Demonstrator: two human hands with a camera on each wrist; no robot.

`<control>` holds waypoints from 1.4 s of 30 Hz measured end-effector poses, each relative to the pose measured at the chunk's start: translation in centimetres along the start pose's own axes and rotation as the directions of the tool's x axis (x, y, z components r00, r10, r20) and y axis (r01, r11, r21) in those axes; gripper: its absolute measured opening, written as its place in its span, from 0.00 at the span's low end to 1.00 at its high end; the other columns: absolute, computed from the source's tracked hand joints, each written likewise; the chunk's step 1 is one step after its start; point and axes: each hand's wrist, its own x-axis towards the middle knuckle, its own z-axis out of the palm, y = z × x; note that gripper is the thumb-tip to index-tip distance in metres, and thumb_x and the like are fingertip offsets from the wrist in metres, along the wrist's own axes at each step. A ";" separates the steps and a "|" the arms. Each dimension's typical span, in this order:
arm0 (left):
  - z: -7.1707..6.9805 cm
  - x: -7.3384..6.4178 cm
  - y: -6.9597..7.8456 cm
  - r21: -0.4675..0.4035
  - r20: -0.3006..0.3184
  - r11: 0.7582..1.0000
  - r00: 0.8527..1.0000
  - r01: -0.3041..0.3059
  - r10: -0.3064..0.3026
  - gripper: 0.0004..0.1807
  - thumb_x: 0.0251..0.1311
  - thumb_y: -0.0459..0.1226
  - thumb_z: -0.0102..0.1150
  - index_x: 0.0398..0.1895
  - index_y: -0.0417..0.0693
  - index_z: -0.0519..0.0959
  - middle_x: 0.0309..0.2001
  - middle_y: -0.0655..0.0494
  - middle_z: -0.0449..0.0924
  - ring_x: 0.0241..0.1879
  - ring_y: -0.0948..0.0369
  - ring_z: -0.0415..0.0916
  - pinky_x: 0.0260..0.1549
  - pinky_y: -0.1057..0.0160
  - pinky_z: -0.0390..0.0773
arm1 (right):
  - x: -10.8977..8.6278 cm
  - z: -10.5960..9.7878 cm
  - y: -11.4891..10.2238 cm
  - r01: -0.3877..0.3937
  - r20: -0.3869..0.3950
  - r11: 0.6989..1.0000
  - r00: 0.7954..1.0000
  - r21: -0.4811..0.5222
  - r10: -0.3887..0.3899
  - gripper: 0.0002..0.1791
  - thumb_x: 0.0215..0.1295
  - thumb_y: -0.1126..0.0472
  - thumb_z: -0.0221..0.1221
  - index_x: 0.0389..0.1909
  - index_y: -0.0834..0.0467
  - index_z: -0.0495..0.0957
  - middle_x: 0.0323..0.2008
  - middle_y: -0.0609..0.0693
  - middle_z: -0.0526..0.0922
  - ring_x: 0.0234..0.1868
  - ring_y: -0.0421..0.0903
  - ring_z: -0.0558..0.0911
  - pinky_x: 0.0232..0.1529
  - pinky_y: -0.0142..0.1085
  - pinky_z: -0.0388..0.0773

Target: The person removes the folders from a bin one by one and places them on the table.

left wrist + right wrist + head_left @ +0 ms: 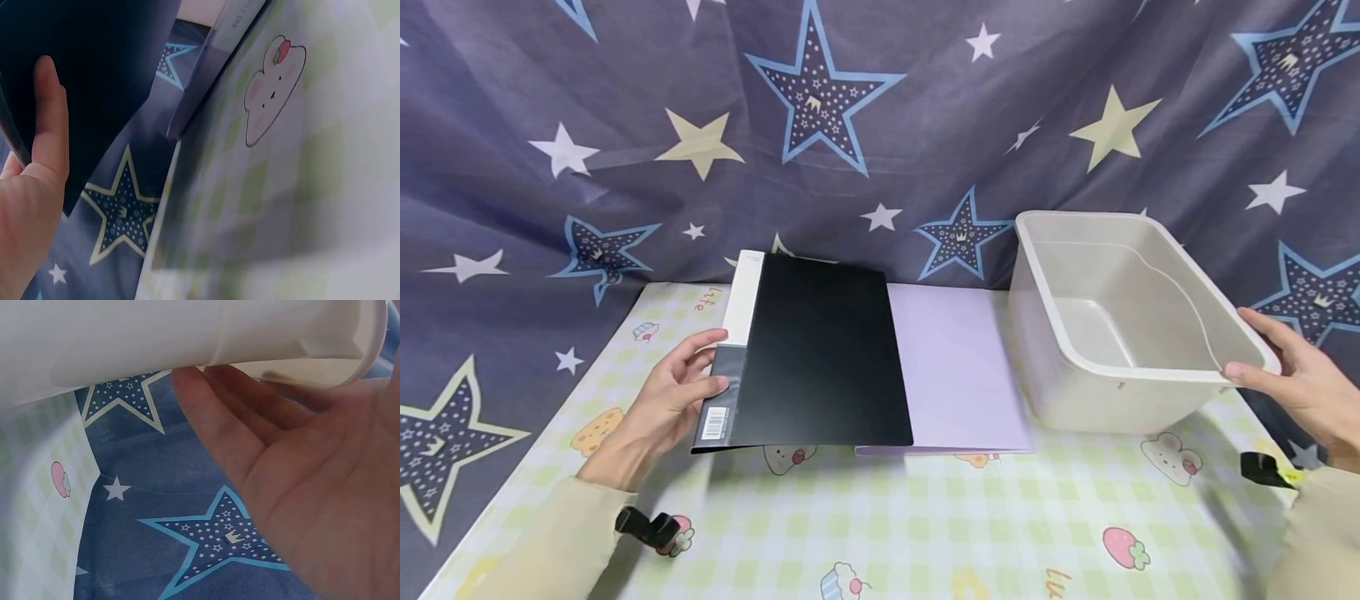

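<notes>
My left hand (662,404) grips a black folder (823,358) by its spine, which carries a white label strip and a barcode sticker. The folder tilts over the table and its near edge stands off the cloth. Partly covered by it, a light purple folder (958,367) shows to its right. My right hand (1303,387) holds the rim of a pale grey plastic bin (1120,404) at its near right corner. In the right wrist view, thumb and fingers meet the rim of the bin (156,344). The left wrist view shows the thumb against the dark cover (112,69).
A green-and-white checked tablecloth (925,525) with cartoon prints covers the table. Behind it hangs a dark blue curtain (925,125) with stars. A black strap device (646,527) sits at the left wrist, another (1262,469) at the right.
</notes>
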 end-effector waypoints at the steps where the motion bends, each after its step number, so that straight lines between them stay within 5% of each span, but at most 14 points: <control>1: -0.2 -0.1 0.1 -0.009 0.001 1.000 1.000 0.001 -0.001 0.35 0.55 0.13 0.45 0.67 0.37 0.57 0.52 0.49 0.71 0.44 0.59 0.78 0.39 0.64 0.81 | 0.0 0.0 0.0 -0.004 0.001 1.000 1.000 0.000 0.004 0.47 0.66 0.66 0.58 0.76 0.45 0.39 0.62 0.44 0.57 0.47 0.24 0.62 0.38 0.15 0.59; 9: -1.9 -0.9 0.5 -0.077 0.056 0.997 0.998 0.013 -0.009 0.35 0.58 0.12 0.40 0.68 0.37 0.52 0.54 0.48 0.70 0.47 0.57 0.79 0.40 0.61 0.81 | 0.1 0.1 -0.2 -0.019 0.014 1.000 1.000 -0.005 0.019 0.48 0.67 0.65 0.57 0.76 0.45 0.35 0.70 0.61 0.48 0.50 0.26 0.60 0.40 0.13 0.59; 20: -3.8 -1.5 0.7 -0.080 0.075 0.996 0.997 0.026 -0.020 0.34 0.58 0.12 0.38 0.69 0.38 0.52 0.54 0.48 0.72 0.46 0.56 0.79 0.39 0.59 0.81 | 0.1 0.1 -0.2 -0.054 0.013 0.998 0.998 -0.027 0.055 0.48 0.67 0.62 0.58 0.75 0.41 0.35 0.70 0.64 0.48 0.48 0.26 0.60 0.40 0.13 0.58; 42: -7.0 -1.9 0.7 -0.063 0.073 0.996 0.996 0.055 -0.051 0.34 0.60 0.14 0.38 0.69 0.39 0.54 0.52 0.49 0.72 0.46 0.56 0.79 0.39 0.60 0.81 | 0.2 0.0 -0.1 0.061 -0.003 0.996 0.998 0.057 -0.061 0.46 0.64 0.72 0.57 0.76 0.52 0.40 0.56 0.36 0.60 0.47 0.26 0.65 0.39 0.14 0.62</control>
